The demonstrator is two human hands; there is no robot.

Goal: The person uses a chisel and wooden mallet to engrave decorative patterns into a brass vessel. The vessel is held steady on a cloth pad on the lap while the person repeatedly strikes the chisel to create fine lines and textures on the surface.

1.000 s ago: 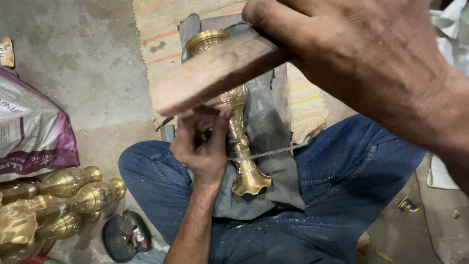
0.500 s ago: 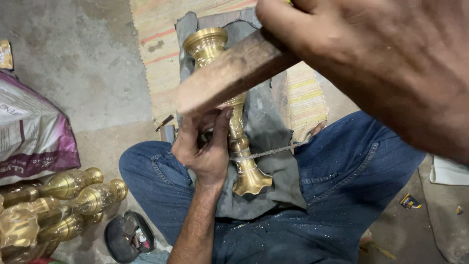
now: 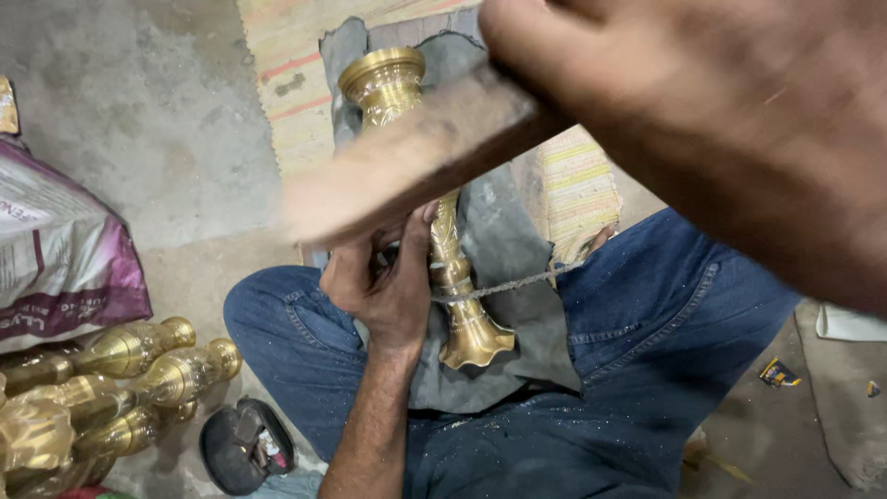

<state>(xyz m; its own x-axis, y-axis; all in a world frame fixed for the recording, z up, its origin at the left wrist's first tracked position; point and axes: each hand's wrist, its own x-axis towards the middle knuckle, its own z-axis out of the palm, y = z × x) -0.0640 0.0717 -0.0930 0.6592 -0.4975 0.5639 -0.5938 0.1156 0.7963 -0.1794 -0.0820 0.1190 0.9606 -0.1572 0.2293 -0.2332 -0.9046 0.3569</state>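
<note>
I see the left hand [image 3: 388, 282] gripping the brass lamp stand [image 3: 443, 231] laid along the grey cloth [image 3: 517, 277] on the lap. The right hand [image 3: 702, 120] clutches a blurred wooden block [image 3: 407, 166] above it.

Glossy brass lamp stand [image 3: 442, 212], engraved; rough matt wooden block [image 3: 416, 157]; grey cloth [image 3: 504, 249] and blue denim jeans [image 3: 647, 314]; rough concrete floor [image 3: 148, 120].

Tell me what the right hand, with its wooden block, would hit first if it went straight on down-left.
Probably the brass stand held by the left hand: the wooden block in the right hand crosses just above it. Motion blur leaves depth unclear.
</note>
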